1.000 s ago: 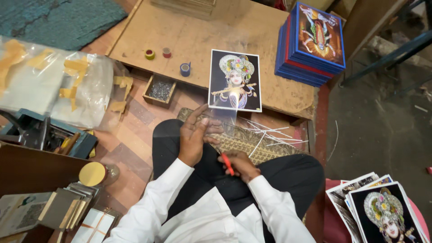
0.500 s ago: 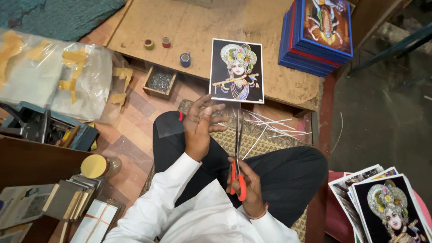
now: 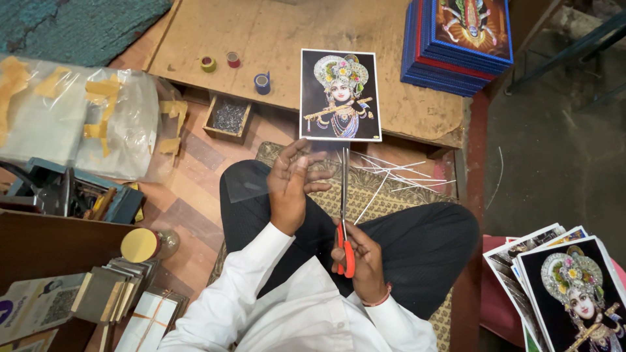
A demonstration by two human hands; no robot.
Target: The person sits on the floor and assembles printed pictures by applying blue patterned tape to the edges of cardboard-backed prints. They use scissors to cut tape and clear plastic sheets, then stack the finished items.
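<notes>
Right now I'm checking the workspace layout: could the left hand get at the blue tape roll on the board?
Probably yes: the left hand holds a clear sheet, but nothing stands between it and the blue tape roll.

Floor: striped brown-and-pink patterned tiles (image 3: 195, 215) | furniture: low worn wooden bench (image 3: 287, 32) | covering: woven tan mat (image 3: 385, 189) | right: grey concrete (image 3: 554, 143) | light: dim, even

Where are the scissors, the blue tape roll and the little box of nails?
scissors (image 3: 345, 244), head view, orange handle.
blue tape roll (image 3: 262, 83), head view, its side.
little box of nails (image 3: 228, 117), head view, the contents.
</notes>
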